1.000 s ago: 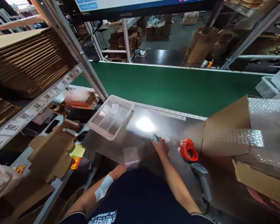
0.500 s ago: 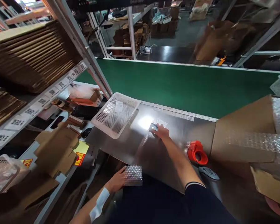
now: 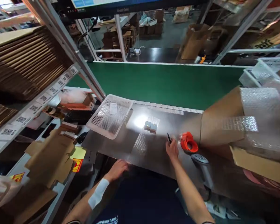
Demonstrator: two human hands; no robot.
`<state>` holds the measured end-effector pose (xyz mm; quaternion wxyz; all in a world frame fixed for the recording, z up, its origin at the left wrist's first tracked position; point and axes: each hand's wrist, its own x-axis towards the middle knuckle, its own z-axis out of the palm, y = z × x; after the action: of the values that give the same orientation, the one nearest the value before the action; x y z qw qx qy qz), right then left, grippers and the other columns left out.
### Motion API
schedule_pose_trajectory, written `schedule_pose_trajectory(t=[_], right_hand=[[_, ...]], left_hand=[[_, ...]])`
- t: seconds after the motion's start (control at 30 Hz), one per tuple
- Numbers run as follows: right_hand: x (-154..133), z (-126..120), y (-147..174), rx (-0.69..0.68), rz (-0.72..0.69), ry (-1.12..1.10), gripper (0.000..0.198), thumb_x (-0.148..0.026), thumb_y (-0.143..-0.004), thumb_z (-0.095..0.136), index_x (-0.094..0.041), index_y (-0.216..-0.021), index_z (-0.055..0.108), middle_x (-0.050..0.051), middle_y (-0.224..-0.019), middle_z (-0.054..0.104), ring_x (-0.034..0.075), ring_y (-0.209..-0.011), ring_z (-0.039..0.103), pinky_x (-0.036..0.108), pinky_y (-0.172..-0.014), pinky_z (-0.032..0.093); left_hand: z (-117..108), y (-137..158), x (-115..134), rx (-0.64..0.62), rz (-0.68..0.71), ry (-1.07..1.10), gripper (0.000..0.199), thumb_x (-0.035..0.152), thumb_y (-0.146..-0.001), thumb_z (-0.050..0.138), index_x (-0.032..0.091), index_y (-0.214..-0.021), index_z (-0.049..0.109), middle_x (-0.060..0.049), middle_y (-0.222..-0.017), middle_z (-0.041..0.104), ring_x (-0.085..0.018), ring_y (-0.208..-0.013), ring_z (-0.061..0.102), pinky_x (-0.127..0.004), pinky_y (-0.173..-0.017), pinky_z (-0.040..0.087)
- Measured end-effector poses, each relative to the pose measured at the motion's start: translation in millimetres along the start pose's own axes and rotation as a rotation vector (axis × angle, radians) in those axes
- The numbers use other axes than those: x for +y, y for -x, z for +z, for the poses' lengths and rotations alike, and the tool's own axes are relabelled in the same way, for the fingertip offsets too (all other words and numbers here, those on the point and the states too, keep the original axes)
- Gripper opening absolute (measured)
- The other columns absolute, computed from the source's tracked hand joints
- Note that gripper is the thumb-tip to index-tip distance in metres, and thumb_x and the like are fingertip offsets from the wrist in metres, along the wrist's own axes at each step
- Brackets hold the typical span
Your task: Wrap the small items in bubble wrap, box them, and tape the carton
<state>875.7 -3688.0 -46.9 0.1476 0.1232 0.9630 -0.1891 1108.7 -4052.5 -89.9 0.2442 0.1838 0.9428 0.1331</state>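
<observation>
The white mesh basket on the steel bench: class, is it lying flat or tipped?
Tipped. The white mesh basket leans with its left side raised off the steel bench, open side up; a small white slip lies inside.

1 head-worn view, close above the steel bench (image 3: 154, 155), angled forward and down toward the green conveyor (image 3: 168, 84).

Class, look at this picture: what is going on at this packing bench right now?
A person stands at a steel bench beside a green conveyor. The right hand holds a dark pen-like thing next to an orange tape dispenser. The left hand rests at the bench's near edge; whether it holds anything is unclear. Two small boxes sit on bubble wrap mid-bench, with a white basket to their left.
</observation>
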Motion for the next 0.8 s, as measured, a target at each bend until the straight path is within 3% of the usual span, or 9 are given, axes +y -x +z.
schedule_pose_trajectory(t=[0.13, 0.2, 0.3, 0.47, 0.63, 0.7, 0.8], right_hand=[[38, 19, 37, 0.025, 0.080, 0.059, 0.056, -0.011, -0.111, 0.041, -0.012, -0.161, 0.068, 0.027, -0.151, 0.073, 0.037, -0.138, 0.079, 0.046, -0.112, 0.065], [43, 21, 42, 0.030, 0.069, 0.097, 0.056, -0.011, -0.111, 0.041, -0.011, -0.160, 0.069, 0.029, -0.151, 0.073, 0.039, -0.144, 0.075, 0.049, -0.118, 0.062], [29, 13, 33, 0.015, 0.000, 0.107, 0.054, -0.016, -0.114, 0.047, -0.005, -0.163, 0.067, 0.032, -0.160, 0.069, 0.043, -0.153, 0.068, 0.053, -0.129, 0.056], [-48, -2, -14, -0.110, -0.349, 0.105, 0.063, -0.022, -0.114, 0.059, -0.016, -0.176, 0.057, 0.019, -0.182, 0.058, 0.033, -0.172, 0.050, 0.043, -0.142, 0.046], [-121, -2, -55, -0.266, -0.492, 0.198, 0.098, -0.018, -0.096, 0.086, -0.034, -0.184, 0.048, 0.013, -0.190, 0.049, 0.036, -0.176, 0.044, 0.046, -0.126, 0.061], [-134, -3, -63, -0.282, -0.490, 0.255, 0.091, -0.019, -0.100, 0.084, -0.038, -0.182, 0.049, 0.013, -0.183, 0.056, 0.035, -0.170, 0.050, 0.043, -0.118, 0.062], [-139, -12, -74, -0.282, -0.488, 0.330, 0.063, -0.024, -0.113, 0.071, -0.033, -0.174, 0.057, 0.014, -0.165, 0.069, 0.031, -0.156, 0.061, 0.037, -0.110, 0.061]], left_hand=[[-45, -95, 17, 0.086, -0.018, -0.032, 0.064, 0.013, -0.114, 0.055, 0.019, -0.177, 0.064, -0.018, -0.186, 0.056, -0.038, -0.177, 0.050, -0.060, -0.150, 0.038], [-57, -145, 28, 0.118, -0.017, -0.042, 0.067, 0.021, -0.118, 0.055, 0.013, -0.184, 0.052, -0.022, -0.194, 0.043, -0.040, -0.183, 0.038, -0.063, -0.152, 0.031], [-60, -190, 40, 0.121, -0.019, -0.062, 0.073, 0.032, -0.118, 0.064, 0.008, -0.186, 0.049, -0.025, -0.194, 0.040, -0.044, -0.183, 0.036, -0.065, -0.152, 0.030], [-49, -193, 38, 0.125, -0.015, -0.112, 0.073, 0.034, -0.116, 0.066, 0.015, -0.185, 0.053, -0.020, -0.191, 0.047, -0.042, -0.182, 0.039, -0.062, -0.150, 0.037], [-40, -193, 36, 0.128, -0.013, -0.110, 0.075, 0.038, -0.118, 0.063, 0.019, -0.188, 0.048, -0.017, -0.192, 0.046, -0.041, -0.181, 0.043, -0.062, -0.147, 0.042], [-37, -195, 38, 0.140, -0.013, -0.101, 0.076, 0.039, -0.117, 0.064, 0.018, -0.189, 0.047, -0.017, -0.192, 0.046, -0.041, -0.181, 0.041, -0.063, -0.149, 0.040], [-34, -193, 42, 0.152, -0.016, -0.025, 0.074, 0.038, -0.118, 0.062, 0.021, -0.188, 0.049, -0.016, -0.191, 0.048, -0.041, -0.181, 0.042, -0.063, -0.151, 0.037]])
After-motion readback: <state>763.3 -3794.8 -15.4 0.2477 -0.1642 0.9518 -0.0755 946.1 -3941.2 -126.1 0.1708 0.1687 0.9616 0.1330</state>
